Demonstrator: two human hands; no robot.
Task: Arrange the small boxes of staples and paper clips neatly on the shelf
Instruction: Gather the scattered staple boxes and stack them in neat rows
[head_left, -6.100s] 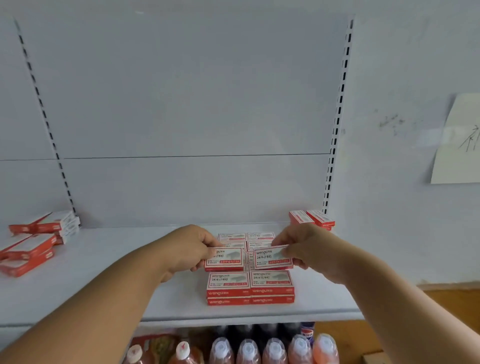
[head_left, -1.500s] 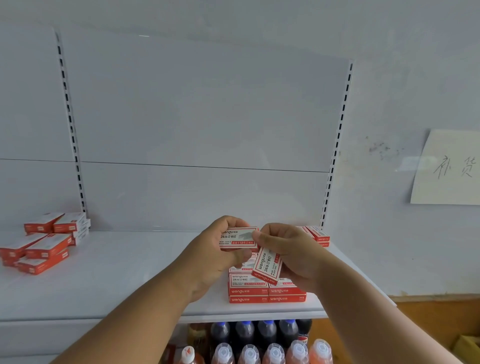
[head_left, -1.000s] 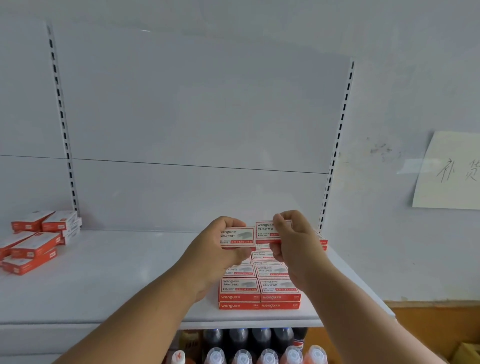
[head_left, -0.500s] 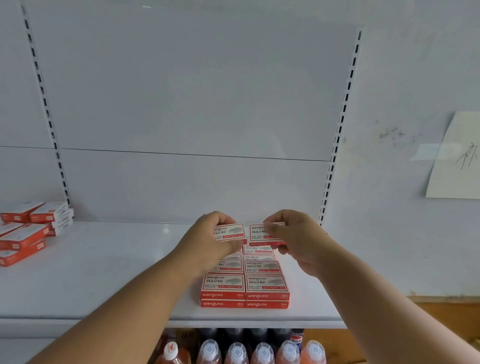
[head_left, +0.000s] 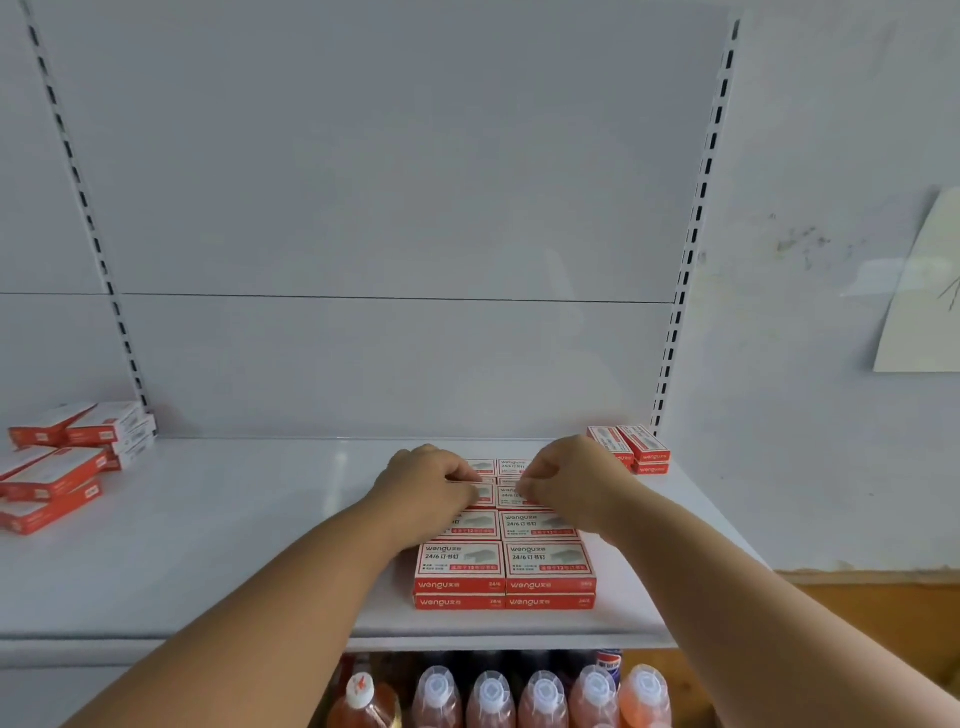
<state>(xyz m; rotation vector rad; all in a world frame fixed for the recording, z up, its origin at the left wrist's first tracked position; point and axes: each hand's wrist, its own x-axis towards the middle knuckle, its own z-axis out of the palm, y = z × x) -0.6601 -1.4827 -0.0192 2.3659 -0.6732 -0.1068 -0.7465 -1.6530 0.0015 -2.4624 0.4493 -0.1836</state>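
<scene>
Red-and-white staple boxes form a neat two-wide block on the right part of the white shelf, two layers high at the front. My left hand pinches one staple box down onto the block's third row. My right hand pinches a second staple box right beside it. Both hands cover much of those boxes. Two more boxes sit at the back right corner.
A loose pile of the same boxes lies at the shelf's far left. Bottles with clear caps stand on the level below. A paper note hangs on the wall to the right.
Both hands have come down from in front of me, carrying one box each, and now hold them side by side on the block's rear rows.
</scene>
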